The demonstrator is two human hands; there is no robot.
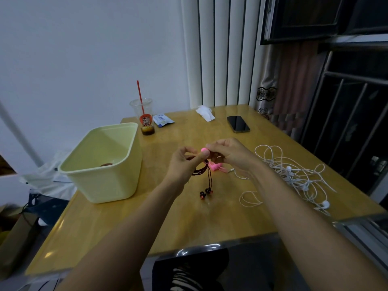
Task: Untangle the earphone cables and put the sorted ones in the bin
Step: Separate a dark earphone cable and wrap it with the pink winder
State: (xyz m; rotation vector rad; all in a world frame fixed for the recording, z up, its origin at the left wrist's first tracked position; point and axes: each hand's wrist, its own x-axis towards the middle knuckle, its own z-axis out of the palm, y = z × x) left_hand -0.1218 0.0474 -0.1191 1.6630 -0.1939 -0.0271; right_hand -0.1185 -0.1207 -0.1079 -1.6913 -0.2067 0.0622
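so, left hand: fingers curled, pinching the dark red earphone cable above the worktop.
right hand: fingers curled too, gripping the same cable just beside the left hand.
pink bit: small and bright, right between the fingertips of both hands; i cannot tell what it is.
which way the cable points: its loose end hangs straight down, long way up and down, with two dark buds at the bottom, near the worktop. a looped part sits under the left hand.
pink earphones: lying on the worktop behind the hands.
white cables: a messy pile to the right.
bin: pale yellow, to the left, with a brown thing at the bottom.
cup: red straw and a picture label; words too small to read.
packet: blue and white, writing too small to read.
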